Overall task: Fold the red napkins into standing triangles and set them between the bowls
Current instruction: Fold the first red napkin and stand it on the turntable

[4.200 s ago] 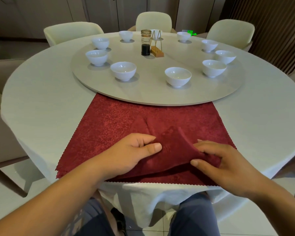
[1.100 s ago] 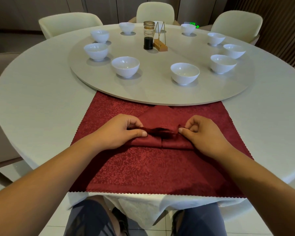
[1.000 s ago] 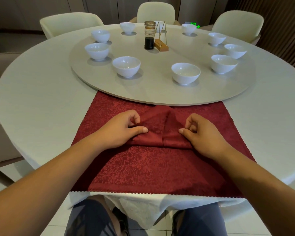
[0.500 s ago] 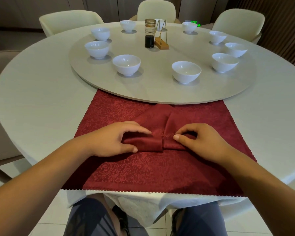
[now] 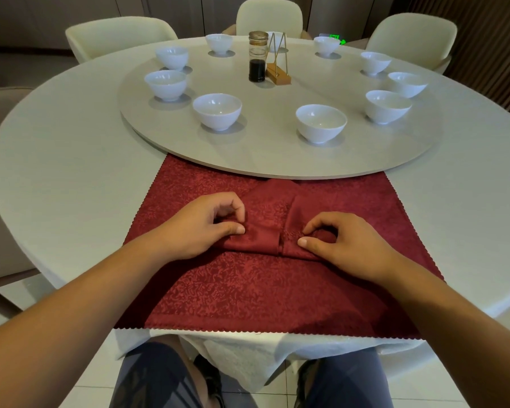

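Napkin: lying part-folded, tip pointing far, on a flat red cloth at the table's near edge, short of the bowls. Left hand and right hand: each pinching the turned-up near hem between thumb and curled fingers. Risk, as judged: hem springing open if either pinch slackens, or the cloth beneath dragging along and bunching.

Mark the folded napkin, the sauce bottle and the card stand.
folded napkin [image 5: 262, 226], head view, its left flap.
sauce bottle [image 5: 257, 70], head view, the dark liquid.
card stand [image 5: 278, 76], head view, its wooden base.
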Motion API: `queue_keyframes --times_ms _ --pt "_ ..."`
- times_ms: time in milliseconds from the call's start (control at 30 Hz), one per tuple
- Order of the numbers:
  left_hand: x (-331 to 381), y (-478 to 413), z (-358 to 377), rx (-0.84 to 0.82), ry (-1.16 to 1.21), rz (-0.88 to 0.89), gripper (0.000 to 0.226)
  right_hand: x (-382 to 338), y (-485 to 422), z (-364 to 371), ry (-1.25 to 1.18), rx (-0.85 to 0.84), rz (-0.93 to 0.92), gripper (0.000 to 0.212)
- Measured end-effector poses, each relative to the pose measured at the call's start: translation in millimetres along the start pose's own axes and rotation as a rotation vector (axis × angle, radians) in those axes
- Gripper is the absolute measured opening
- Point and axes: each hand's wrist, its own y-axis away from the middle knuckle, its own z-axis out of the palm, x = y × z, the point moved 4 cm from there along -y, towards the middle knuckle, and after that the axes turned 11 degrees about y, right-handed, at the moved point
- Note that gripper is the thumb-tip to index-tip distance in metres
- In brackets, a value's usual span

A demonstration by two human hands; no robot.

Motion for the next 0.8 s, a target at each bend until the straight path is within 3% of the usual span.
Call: queue_keyframes --times_ms 133,267,367,667,800 --pt "6 0 2 0.017 -0.107 -0.019 0.037 1 0 1 0.007 0.004 -0.008 0.023" --pt "7 8 3 -0.164 -0.182 -0.081 0.028 1 0 1 0.024 -0.002 -0.013 0.026" --pt "4 12 -4 -0.268 -0.222 -0.164 0.046 1 0 2 0.032 -0.002 -0.017 0.028" --pt "2 3 -7 -0.094 0.01 -0.196 0.028 3 0 1 0.012 -0.017 -0.027 0.021" --pt "3 6 -11 -0.15 0.091 -0.243 0.056 2 -1 0 -0.007 -0.052 -0.033 0.025"
